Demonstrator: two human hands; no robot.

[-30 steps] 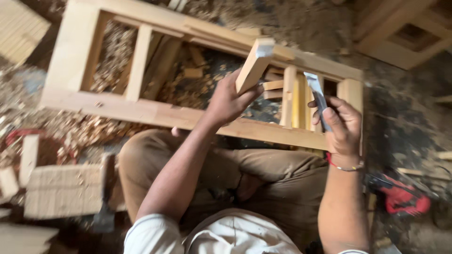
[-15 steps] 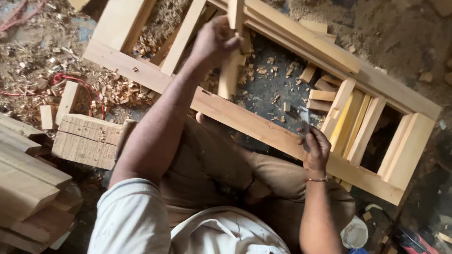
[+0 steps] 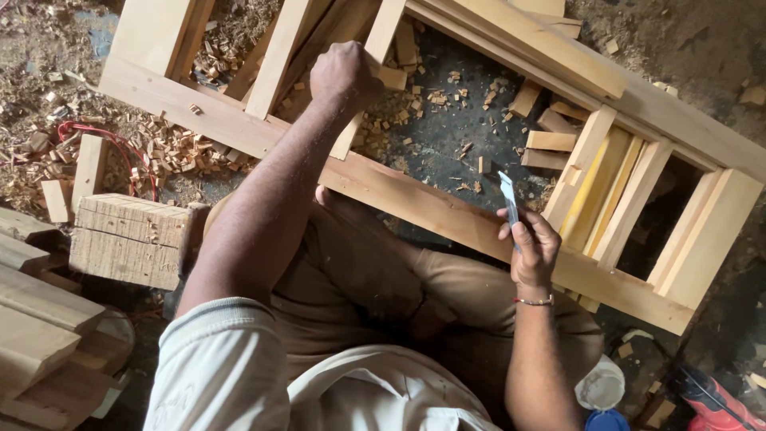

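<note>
Head view: wood block (image 3: 128,239) is seen at left on the chip-strewn floor. Wooden slat (image 3: 369,80) is gripped by the closed left hand (image 3: 343,73) inside the wooden frame (image 3: 415,199); chisel (image 3: 508,201) is pinched upright by right hand (image 3: 533,251) over the frame's near rail.

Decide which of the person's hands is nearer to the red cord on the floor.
Left. The left hand grips a wooden slat in the frame, with the red cord off to its left. The right hand, holding a chisel, is much farther away.
</note>
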